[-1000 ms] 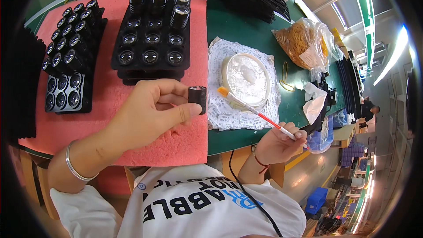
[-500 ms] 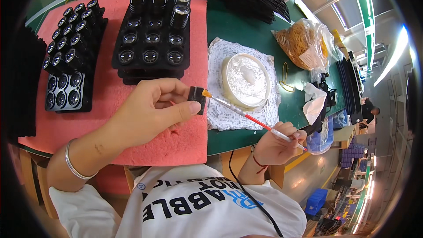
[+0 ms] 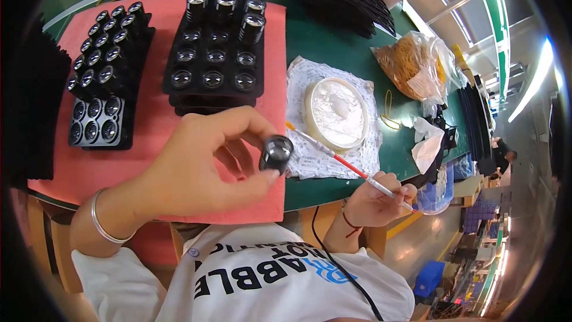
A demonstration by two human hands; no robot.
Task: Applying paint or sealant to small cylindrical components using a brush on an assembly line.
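Between the fingertips and thumb of my left hand [image 3: 220,164] is a short black cylinder with a clear lens [image 3: 277,150], its lens end facing up. My right hand [image 3: 382,200] grips a thin paintbrush [image 3: 350,168] by its red and clear handle. The yellowish brush tip points up and left, just apart from the cylinder. Beyond the brush, a round shallow tub [image 3: 310,110] of shiny, clear-looking stuff sits on printed paper [image 3: 298,74]. Past my left hand stands a black tray [image 3: 199,92] with lenses in its near rows and upright black cylinders farther back.
A second black tray [image 3: 128,134] with similar cylinders stands at the left on the pink foam mat [image 3: 238,214]. Farther right on the green table lie a bag of yellow rubber bands [image 3: 411,65], one loose band [image 3: 388,110] and crumpled tissue [image 3: 428,143]. Black trays [image 3: 339,0] are stacked behind.
My left hand has turned the cylinder so its lens end shows, and lowered it slightly. The brush tip, earlier at the cylinder's edge, is now apart from it.
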